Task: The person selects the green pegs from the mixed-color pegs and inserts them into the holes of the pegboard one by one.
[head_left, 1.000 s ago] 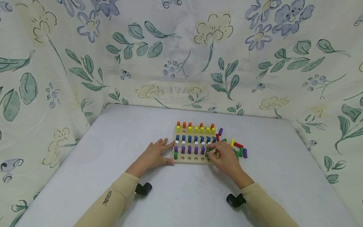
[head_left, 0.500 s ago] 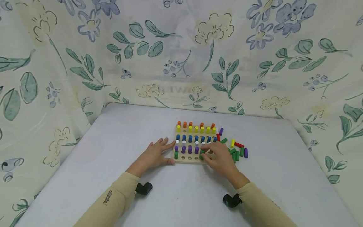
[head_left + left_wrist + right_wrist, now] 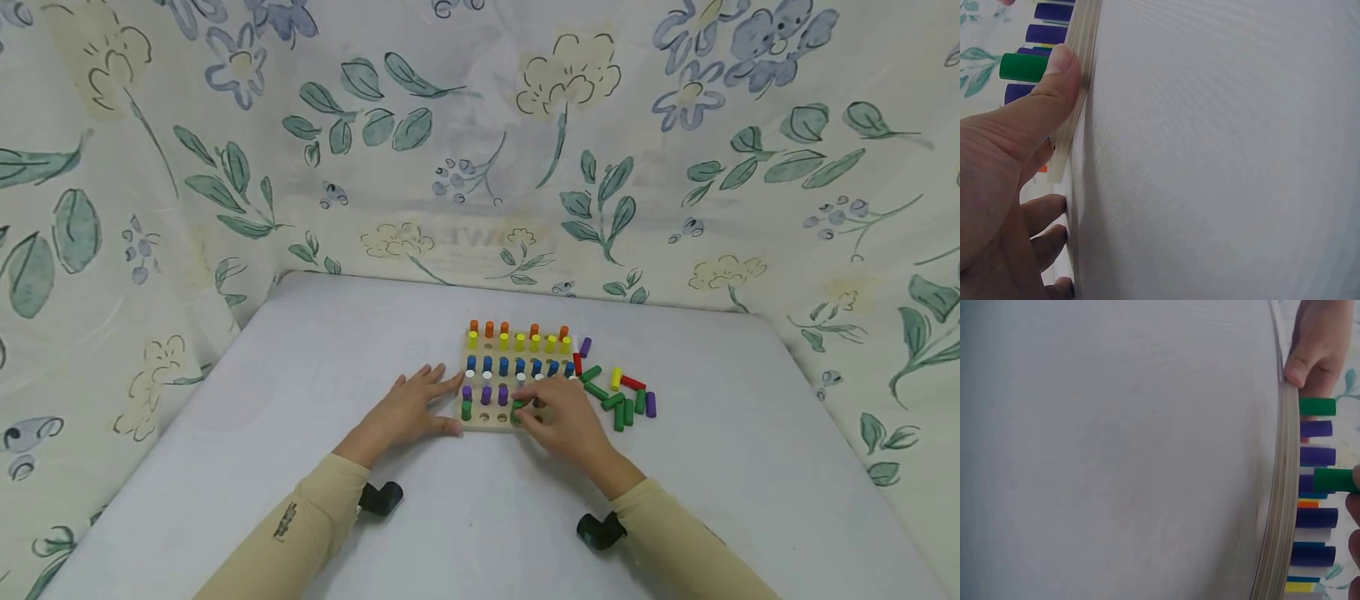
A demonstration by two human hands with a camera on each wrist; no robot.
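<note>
A wooden pegboard [image 3: 491, 427] with rows of orange, yellow, blue, white and purple pegs lies on the table. My left hand [image 3: 408, 408], fingers spread, touches its left side. In the left wrist view that hand's thumb [image 3: 1060, 65] rests at the board's edge beside an upright green peg [image 3: 1022, 67], the front row's left corner peg. Between thumb and fingertips my right hand [image 3: 566, 421] pinches another green peg [image 3: 1334, 480]. In the right wrist view this peg is over the front row, its lower end clear of the board. The right hand hides part of the board's right side.
Several loose green pegs [image 3: 596, 390] lie right of the board, along with red pegs [image 3: 633, 382], a yellow peg [image 3: 616, 378] and purple pegs [image 3: 650, 404]. A floral curtain [image 3: 480, 150] stands behind the white table [image 3: 337, 325].
My right hand has moved left along the front row with the green peg, uncovering loose green pegs at the right. The left hand has stayed in place.
</note>
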